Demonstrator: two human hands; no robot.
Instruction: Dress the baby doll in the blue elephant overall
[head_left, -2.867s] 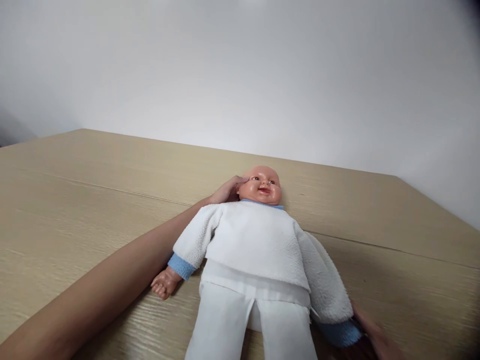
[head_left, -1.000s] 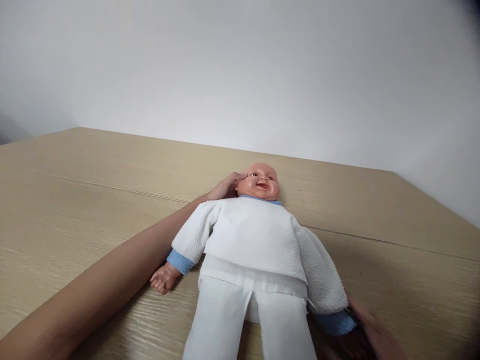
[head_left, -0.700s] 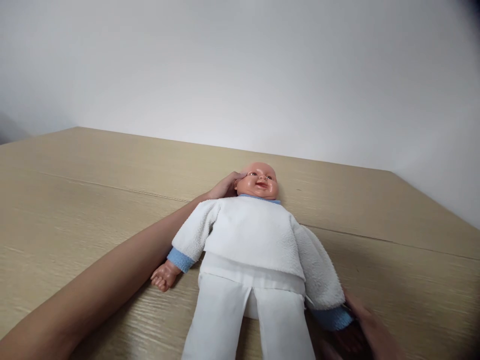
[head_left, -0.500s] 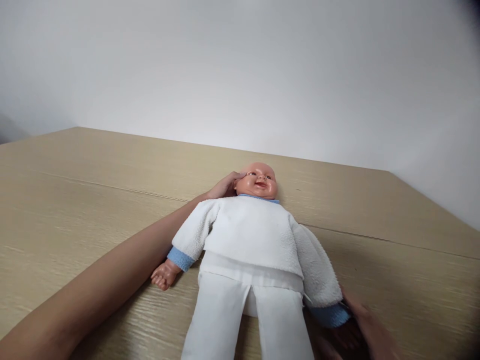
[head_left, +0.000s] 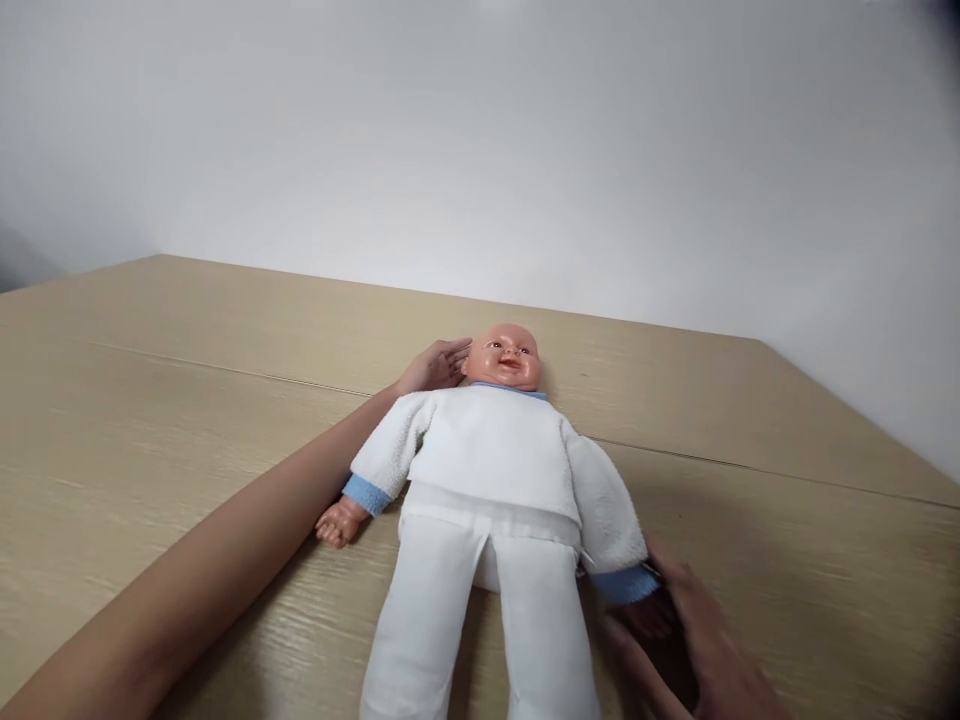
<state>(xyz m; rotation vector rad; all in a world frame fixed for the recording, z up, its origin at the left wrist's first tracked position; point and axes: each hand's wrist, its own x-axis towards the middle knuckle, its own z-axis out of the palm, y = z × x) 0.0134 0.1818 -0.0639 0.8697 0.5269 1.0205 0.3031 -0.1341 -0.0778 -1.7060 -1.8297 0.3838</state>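
Note:
A bald baby doll (head_left: 491,455) in a white fleecy top with blue collar and cuffs and white trousers lies face up on the wooden table. My left hand (head_left: 439,364) lies beside the doll's head (head_left: 504,358), fingers stretched out, their tips touching or very near it. My left forearm runs past the doll's blue-cuffed arm at the left. At the lower right, my right hand (head_left: 701,640) is around the doll's dark-shadowed hand (head_left: 651,612), just below the blue cuff (head_left: 624,585). Its thumb and fingers are apart, with the doll's hand between them. The doll's feet are cut off by the frame.
The pale wooden table (head_left: 187,400) has a seam running across it behind the doll's shoulders. A plain light wall (head_left: 480,150) stands behind the table's far edge.
The doll appears slightly farther left and higher in view. My left fingers have slipped off the doll's temple and straightened beside its head. My right hand has come up with its fingers spread.

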